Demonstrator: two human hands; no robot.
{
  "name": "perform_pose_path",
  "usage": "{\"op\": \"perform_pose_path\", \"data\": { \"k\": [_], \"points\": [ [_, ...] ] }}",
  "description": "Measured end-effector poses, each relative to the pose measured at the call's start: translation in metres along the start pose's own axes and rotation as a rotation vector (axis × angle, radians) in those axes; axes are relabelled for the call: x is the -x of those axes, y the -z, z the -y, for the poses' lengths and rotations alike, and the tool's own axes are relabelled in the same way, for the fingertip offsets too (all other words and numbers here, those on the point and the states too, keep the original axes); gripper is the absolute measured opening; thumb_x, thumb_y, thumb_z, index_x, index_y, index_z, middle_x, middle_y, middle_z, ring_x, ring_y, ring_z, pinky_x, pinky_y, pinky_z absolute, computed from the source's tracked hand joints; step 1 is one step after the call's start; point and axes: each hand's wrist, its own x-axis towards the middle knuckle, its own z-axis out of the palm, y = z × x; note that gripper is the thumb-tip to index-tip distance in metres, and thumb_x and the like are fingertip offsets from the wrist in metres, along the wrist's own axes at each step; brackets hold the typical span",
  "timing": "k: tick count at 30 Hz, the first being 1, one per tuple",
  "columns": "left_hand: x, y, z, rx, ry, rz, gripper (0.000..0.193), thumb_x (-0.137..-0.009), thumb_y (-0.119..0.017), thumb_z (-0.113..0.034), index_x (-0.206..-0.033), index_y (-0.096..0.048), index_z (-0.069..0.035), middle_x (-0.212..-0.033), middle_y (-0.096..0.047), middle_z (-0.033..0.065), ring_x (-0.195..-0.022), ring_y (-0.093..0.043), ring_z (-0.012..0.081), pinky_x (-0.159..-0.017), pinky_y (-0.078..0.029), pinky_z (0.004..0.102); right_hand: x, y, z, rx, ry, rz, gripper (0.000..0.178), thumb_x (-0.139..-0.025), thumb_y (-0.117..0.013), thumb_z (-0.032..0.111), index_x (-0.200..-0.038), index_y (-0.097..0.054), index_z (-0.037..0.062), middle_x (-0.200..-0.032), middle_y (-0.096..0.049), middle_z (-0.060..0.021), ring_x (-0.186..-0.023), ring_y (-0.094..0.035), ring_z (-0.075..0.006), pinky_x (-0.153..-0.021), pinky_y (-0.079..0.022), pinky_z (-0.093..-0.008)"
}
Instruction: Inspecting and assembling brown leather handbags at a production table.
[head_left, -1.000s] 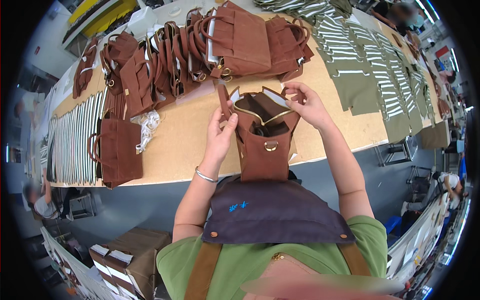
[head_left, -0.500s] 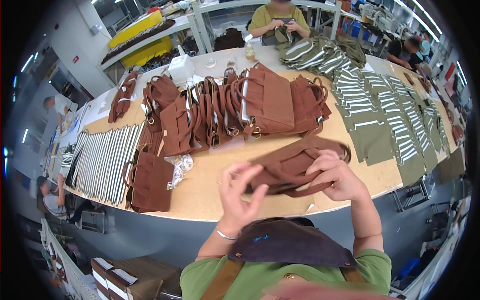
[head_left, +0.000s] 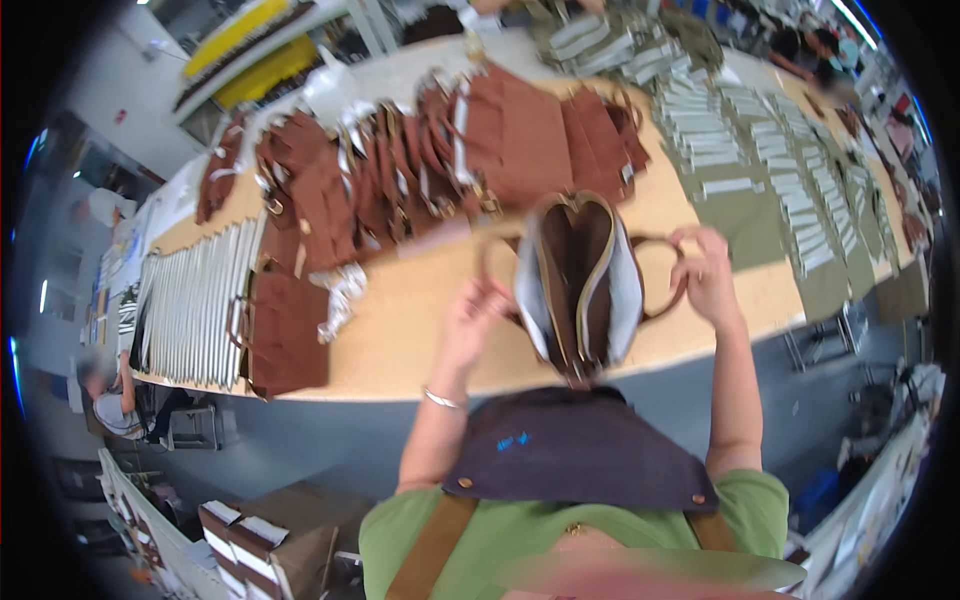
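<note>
A brown handbag [head_left: 578, 290] with a pale lining and a dark middle compartment stands spread at the front edge of the table, its mouth facing up. My left hand [head_left: 478, 312] is closed on the handle at its left side. On the other side my right hand [head_left: 706, 272] grips the opposite handle, fingers curled round it. Both handles are pulled outward, away from the opening. The bag's underside is hidden.
A long row of brown handbags [head_left: 520, 130] lies across the table's middle. To the left are a single brown bag [head_left: 290, 335], white tangled strips [head_left: 343, 300] and striped strips [head_left: 195, 305]. Olive fabric pieces [head_left: 745, 230] with white bands cover the right.
The bag has turned from lying on its side to mouth up, and its top is now spread. My left hand, open before, has closed on a handle. The view has shifted.
</note>
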Motion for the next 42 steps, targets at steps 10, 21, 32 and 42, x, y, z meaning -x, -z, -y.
{"op": "perform_pose_path", "data": {
  "k": [10, 21, 32, 42],
  "points": [
    [-0.013, 0.002, 0.032, -0.097, 0.084, -0.219, 0.034, -0.092, -0.060, -0.007, -0.125, -0.051, -0.005, -0.102, -0.061, 0.0027, -0.098, -0.056, 0.0127, -0.088, -0.044, 0.0275, 0.001, -0.037, 0.023, -0.109, -0.248, 0.098, 0.030, -0.070, -0.053, -0.013, -0.087, -0.069, 0.0069, -0.113, -0.061, -0.0092, -0.107, -0.058, -0.0305, -0.086, -0.050, -0.0372],
    [-0.024, -0.053, 0.006, -1.198, -0.175, 0.444, 0.019, -0.074, -0.066, 0.002, -0.090, -0.062, -0.007, -0.095, -0.060, 0.0092, -0.089, -0.062, 0.0305, -0.075, -0.050, 0.0380, -0.039, -0.122, 0.053, 0.131, -0.042, 1.086, 0.033, -0.074, -0.066, 0.006, -0.105, -0.062, 0.0156, -0.100, -0.065, -0.0082, -0.100, -0.062, -0.0281, -0.080, -0.051, -0.0417],
    [-0.065, -0.041, 0.021, -1.390, 0.040, 0.671, 0.014, -0.077, -0.065, -0.015, -0.090, -0.069, -0.013, -0.093, -0.068, 0.0093, -0.091, -0.065, 0.0332, -0.074, -0.053, 0.0435, -0.028, -0.066, 0.010, -0.304, -0.322, 0.791, 0.012, -0.070, -0.065, 0.001, -0.078, -0.057, 0.0036, -0.074, -0.061, -0.0135, -0.074, -0.061, -0.0302, -0.063, -0.047, -0.0392],
    [-0.074, -0.051, 0.023, -1.555, 0.135, 0.572, 0.017, -0.082, -0.057, -0.016, -0.093, -0.068, -0.010, -0.091, -0.069, 0.0159, -0.087, -0.066, 0.0347, -0.076, -0.053, 0.0454, -0.013, -0.072, 0.020, -0.022, -0.064, 0.797, 0.011, -0.074, -0.071, 0.017, -0.080, -0.065, 0.0096, -0.085, -0.064, -0.0090, -0.084, -0.063, -0.0288, -0.071, -0.050, -0.0398]
  ]
}}
